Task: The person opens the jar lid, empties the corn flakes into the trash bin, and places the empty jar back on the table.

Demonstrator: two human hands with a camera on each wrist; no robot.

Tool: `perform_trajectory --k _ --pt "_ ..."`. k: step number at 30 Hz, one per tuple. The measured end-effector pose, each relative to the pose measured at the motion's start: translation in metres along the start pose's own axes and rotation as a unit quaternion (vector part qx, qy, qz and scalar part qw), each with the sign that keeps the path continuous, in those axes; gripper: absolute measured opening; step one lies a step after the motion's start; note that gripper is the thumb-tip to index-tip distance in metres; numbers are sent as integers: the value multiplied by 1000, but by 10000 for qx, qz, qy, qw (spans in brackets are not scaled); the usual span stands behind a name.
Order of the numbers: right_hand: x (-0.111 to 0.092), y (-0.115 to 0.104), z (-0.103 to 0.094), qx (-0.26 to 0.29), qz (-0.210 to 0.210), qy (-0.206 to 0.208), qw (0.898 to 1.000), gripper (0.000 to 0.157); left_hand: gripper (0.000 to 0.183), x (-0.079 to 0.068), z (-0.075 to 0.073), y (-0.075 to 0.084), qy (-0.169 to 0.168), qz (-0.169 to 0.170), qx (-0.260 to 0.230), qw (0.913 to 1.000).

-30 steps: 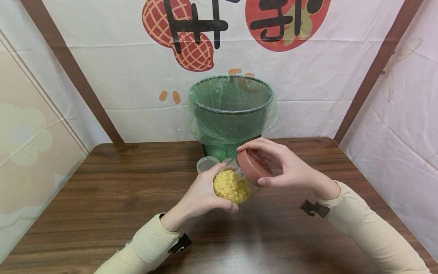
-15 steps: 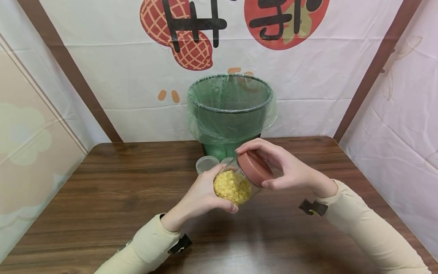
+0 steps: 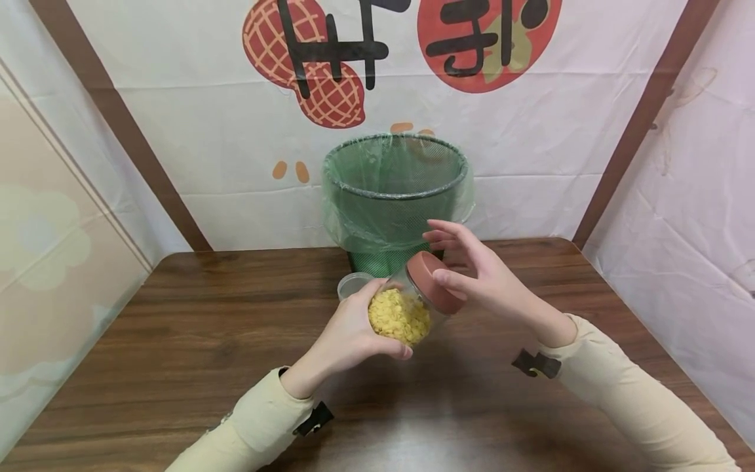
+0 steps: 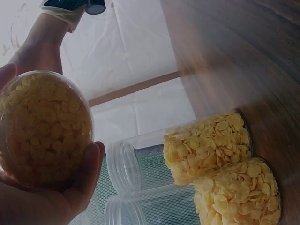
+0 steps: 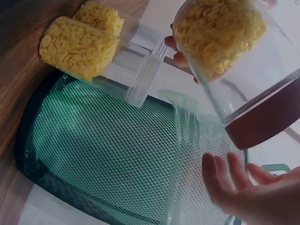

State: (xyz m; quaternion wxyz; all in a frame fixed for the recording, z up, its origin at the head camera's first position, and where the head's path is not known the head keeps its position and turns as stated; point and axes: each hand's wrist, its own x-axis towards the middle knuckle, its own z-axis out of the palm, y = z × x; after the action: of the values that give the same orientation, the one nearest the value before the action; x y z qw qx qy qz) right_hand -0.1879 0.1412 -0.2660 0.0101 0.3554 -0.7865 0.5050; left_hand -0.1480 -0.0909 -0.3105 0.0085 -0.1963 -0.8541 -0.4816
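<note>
My left hand [image 3: 352, 331] grips a clear jar [image 3: 398, 317] of yellow flakes, like cornflakes, round its lower body. The jar is tilted, its reddish-brown lid [image 3: 435, 283] facing up and to the right. My right hand [image 3: 498, 288] is beside the lid, fingers loosely bent; in the right wrist view those fingers [image 5: 215, 180] are apart from the lid. Seen from the left wrist, the jar's round base [image 4: 47, 129] faces the camera. Two more clear jars, a nearer one [image 4: 239, 194] and another [image 4: 211, 145], stand side by side on the table, part-filled with similar flakes.
A mesh bin [image 3: 380, 259] with a green plastic liner [image 3: 395, 219] stands at the table's back edge, right behind the standing jars. The brown wooden table [image 3: 224, 328] lies below my hands. White printed cloth walls [image 3: 236, 131] enclose the back and sides.
My right hand has loosened from the lid; its fingers have lifted up and away. The left hand has kept hold of the jar, which has tipped slightly.
</note>
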Motion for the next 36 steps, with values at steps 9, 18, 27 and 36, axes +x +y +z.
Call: perform_trajectory --k 9,18,27,36 --pt "1 6 5 -293 650 249 9971 46 82 5 3 -1 71 -72 -6 9999" --pt "4 4 0 -39 463 -2 9989 43 84 6 2 -2 106 -40 64 9999" --pt "4 3 -2 459 -231 -424 9978 48 84 5 1 0 -11 -71 -67 10000" --pt "5 5 -4 553 -772 -786 9924 53 80 4 2 -1 -96 -99 -227 9996"
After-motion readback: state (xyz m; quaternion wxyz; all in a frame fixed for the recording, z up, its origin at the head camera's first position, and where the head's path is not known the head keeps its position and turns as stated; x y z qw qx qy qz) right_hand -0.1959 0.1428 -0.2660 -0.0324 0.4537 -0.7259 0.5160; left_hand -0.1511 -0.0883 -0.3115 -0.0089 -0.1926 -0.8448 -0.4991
